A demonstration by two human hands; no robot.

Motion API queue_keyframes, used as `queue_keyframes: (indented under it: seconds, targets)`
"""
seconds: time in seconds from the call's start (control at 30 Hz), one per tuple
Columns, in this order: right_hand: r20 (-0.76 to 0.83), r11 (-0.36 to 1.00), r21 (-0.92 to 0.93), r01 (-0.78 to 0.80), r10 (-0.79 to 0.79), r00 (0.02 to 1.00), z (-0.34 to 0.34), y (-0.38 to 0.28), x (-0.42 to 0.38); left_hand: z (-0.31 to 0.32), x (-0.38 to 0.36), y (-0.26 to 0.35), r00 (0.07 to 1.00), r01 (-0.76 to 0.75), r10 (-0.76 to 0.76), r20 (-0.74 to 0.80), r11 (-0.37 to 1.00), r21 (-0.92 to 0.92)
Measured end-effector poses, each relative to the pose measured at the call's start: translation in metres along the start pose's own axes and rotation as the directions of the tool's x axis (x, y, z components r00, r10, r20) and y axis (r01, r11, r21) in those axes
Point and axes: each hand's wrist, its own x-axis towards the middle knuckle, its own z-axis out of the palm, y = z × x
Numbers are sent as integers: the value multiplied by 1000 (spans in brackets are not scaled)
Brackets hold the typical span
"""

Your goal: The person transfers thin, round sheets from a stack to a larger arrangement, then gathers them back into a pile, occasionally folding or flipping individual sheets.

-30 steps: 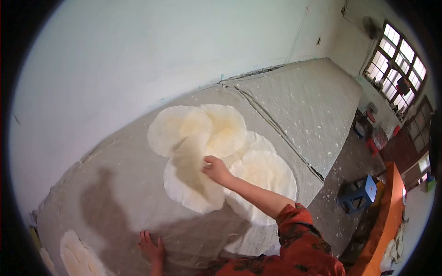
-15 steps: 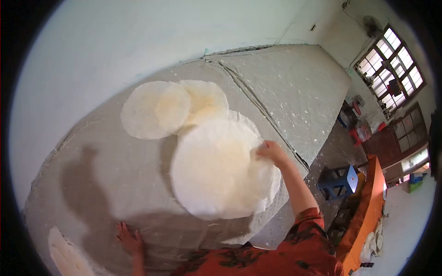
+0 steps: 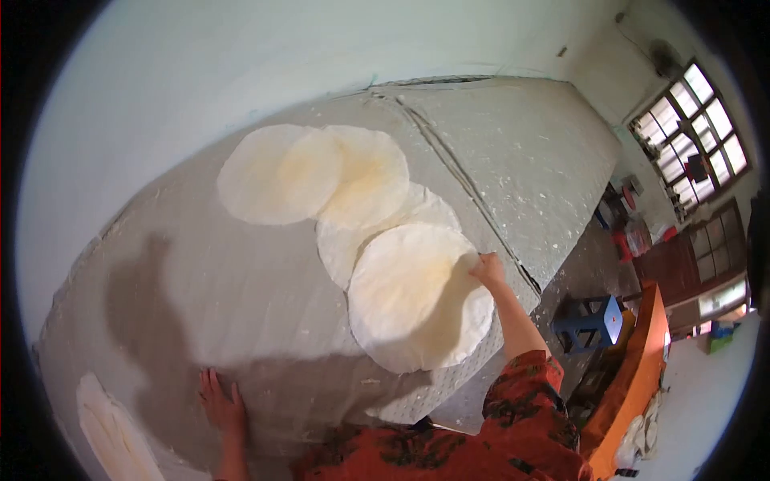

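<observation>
A thin, round, off-white sheet with a yellowish middle (image 3: 413, 297) lies nearest me on the grey cloth-covered table (image 3: 257, 305). My right hand (image 3: 488, 270) has its fingers closed on the right edge of this sheet. Its far edge overlaps another pale round sheet (image 3: 337, 244), and beyond that two more, an upper one (image 3: 381, 176) and a left one (image 3: 253, 180), overlap each other. My left hand (image 3: 222, 405) rests on the cloth at the lower left, fingers outstretched, holding nothing.
A pale, elongated piece (image 3: 112, 429) lies at the lower left table edge. A dark seam (image 3: 457, 172) crosses the cloth, and a white wall (image 3: 200, 64) borders the far side. On the floor to the right stand a blue stool (image 3: 589, 323) and an orange-covered bench (image 3: 634, 381).
The near round sheet, earlier raised closer to the camera, has come down onto the table, uncovering more of the sheet behind. My right hand still holds its edge. The view has shifted slightly.
</observation>
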Motion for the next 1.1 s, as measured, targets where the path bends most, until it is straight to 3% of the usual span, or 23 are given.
queue_keyframes:
  seconds: [0.07, 0.17, 0.23, 0.27, 0.33, 0.37, 0.43, 0.47, 0.5, 0.53, 0.57, 0.6, 0.63, 0.77, 0.83, 0.87, 0.93, 0.97, 1.0, 1.07, 1.1]
  targets:
    - [45, 999, -46, -16, 18, 999, 0, -5, 1, 6, 1, -4, 1000, -18, 18, -14, 999, -27]
    - [77, 996, 78, -45, 39, 996, 3, -8, 1, 1, 3, -4, 1000, -30, 30, -4, 1000, -4]
    - [-176, 983, 140, -117, 140, 974, -5, -26, -7, 5, 3, -6, 1000, -23, 23, -7, 1000, -2]
    - [-171, 986, 133, -104, 126, 977, -14, -32, -7, 6, 3, -8, 999, -36, 36, -15, 999, 2]
    - [183, 945, 285, -159, 109, 977, -35, -32, -5, 5, 3, -9, 1000, -19, 19, -18, 1000, 1]
    - [286, 924, 321, -207, 114, 951, -21, -11, 8, 5, 3, -8, 1000, -17, 17, -26, 1000, 3]
    - [295, 997, 55, 55, -69, 953, -68, -52, -10, 15, 3, -11, 998, -41, 40, -54, 999, -19]
    - [119, 939, -100, 330, -318, 940, -73, -56, -19, 22, 2, -19, 994, -64, 62, -89, 998, -22]
    - [292, 833, -203, 515, -450, 844, -74, -41, -9, 39, 0, -26, 961, -157, 132, -243, 984, -86]
    - [334, 796, -201, 570, -492, 804, -105, -89, -32, 44, 7, -26, 990, -63, 25, -137, 958, -279]
    - [253, 807, 100, 582, -586, 770, -124, -119, -57, 44, -1, -23, 936, -151, 25, -351, 930, -336]
    - [269, 862, 196, 467, -505, 820, -160, -195, -102, 48, -3, -29, 930, -143, 31, -367, 949, -282]
    - [238, 814, 244, 527, -578, 781, -173, -233, -125, 48, -5, -29, 923, -104, 10, -385, 969, -223]
    - [311, 778, 271, 567, -628, 713, -204, -366, -219, 27, -16, -47, 976, -108, 28, -214, 922, -372]
    - [451, 737, 471, 484, -673, 587, -211, -436, -273, 37, -36, -62, 950, -221, 22, -312, 754, -619]
    - [446, 671, 456, 585, -741, 502, -205, -464, -282, 40, -51, -69, 989, -118, -4, -145, 558, -821]
    - [528, 685, 489, 540, -725, 442, -208, -541, -342, 20, -87, -94, 978, 206, 11, 207, 67, -976]
    - [449, 636, 577, 513, -771, 452, -199, -570, -370, -1, -109, -110, 924, 382, 55, 379, -197, -903]
    - [401, 603, 651, 461, -789, 465, -191, -599, -393, -5, -121, -133, 929, 368, 34, 369, -206, -907]
    - [321, 506, 765, 399, -836, 445, -181, -656, -424, -13, -145, -174, 822, 495, 159, 547, -674, -548]
    - [340, 513, 774, 371, -831, 440, -182, -686, -437, -4, -147, -199, 890, 386, 177, 420, -784, -487]
